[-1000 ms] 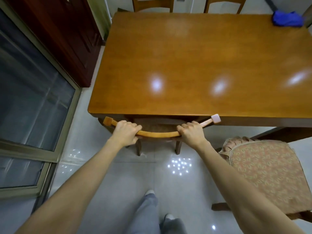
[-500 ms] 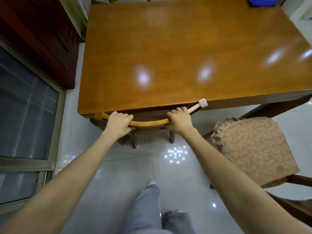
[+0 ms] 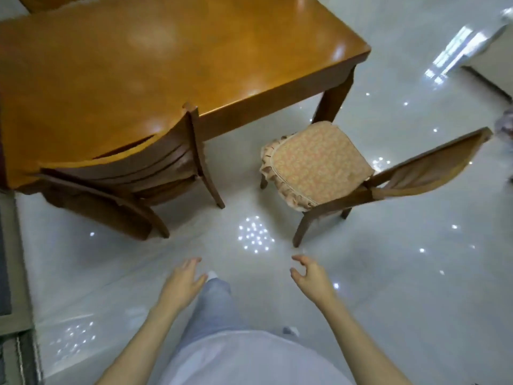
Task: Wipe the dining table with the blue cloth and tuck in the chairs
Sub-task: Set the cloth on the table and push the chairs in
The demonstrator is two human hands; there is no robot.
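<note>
Both hands had let go of the tucked chair [image 3: 125, 166], left of centre under the dining table [image 3: 138, 65]. Left hand [image 3: 183, 282] and right hand [image 3: 311, 276] hung low, fingers slack, empty. Cushioned chair [image 3: 316, 165], right of centre, stood untucked; blue cloth unseen.

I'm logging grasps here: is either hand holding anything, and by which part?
Nothing is held. The left hand and the right hand are both empty, fingers loose, over the floor.
</note>
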